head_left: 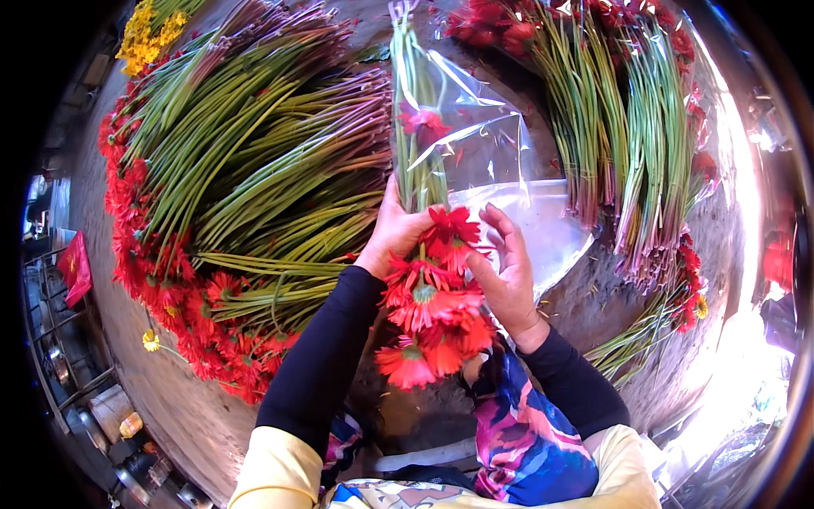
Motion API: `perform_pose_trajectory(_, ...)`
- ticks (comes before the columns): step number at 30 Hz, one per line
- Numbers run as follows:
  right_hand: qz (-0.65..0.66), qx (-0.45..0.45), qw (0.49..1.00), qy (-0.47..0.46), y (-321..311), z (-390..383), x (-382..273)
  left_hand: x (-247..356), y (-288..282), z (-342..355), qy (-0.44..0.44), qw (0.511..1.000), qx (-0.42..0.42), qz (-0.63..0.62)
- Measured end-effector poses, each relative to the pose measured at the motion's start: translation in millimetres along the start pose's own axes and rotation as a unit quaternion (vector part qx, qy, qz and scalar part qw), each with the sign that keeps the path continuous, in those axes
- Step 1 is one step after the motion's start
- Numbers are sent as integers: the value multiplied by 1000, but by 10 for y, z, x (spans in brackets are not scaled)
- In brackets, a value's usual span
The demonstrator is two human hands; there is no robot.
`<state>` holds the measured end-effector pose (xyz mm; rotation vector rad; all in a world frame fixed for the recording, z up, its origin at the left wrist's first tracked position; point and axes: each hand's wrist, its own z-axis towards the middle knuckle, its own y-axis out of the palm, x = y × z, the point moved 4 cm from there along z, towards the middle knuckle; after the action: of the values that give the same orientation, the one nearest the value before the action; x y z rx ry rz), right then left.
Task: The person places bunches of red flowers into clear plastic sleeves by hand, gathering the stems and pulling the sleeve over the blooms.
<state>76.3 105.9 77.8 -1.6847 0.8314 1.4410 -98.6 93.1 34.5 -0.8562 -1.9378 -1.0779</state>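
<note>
A bunch of red gerbera daisies (432, 307) lies in front of me, its blooms toward me and its green stems (414, 170) pointing away. My left hand (392, 231) is closed round the stems just behind the blooms. On the other side, my right hand (510, 284) is open beside the flower heads, fingers apart and slightly curled; whether it touches the petals I cannot tell. Clear plastic film (487, 140) lies along the stems and spreads to their right, with one red bloom on the stems farther up. Whitish plastic sheeting (555, 229) lies beyond my right hand.
A large heap of loose gerberas (280, 161) fills the left side, blooms outward. Bundled gerberas (627, 127) lie at the far right, with a smaller group of stems (632, 343) nearer. Yellow flowers (151, 36) sit at the far left. Shelving with pots (93, 416) stands lower left.
</note>
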Motion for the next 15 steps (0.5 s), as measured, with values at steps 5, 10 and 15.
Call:
perform_pose_trajectory(5, 273, -134, 939, 161, 268, -315, 164, -50, 57, 196, 71, 996, 60, 17)
perform_pose_trajectory(10, 47, -142, 987, 51, 281, -213, 269, -48, 95, 255, 76, 991, 94, 64)
perform_pose_trajectory(15, 175, -90, 976, 91, 172, -94, 282, 391, 3, -32, 214, 845, 217, 440)
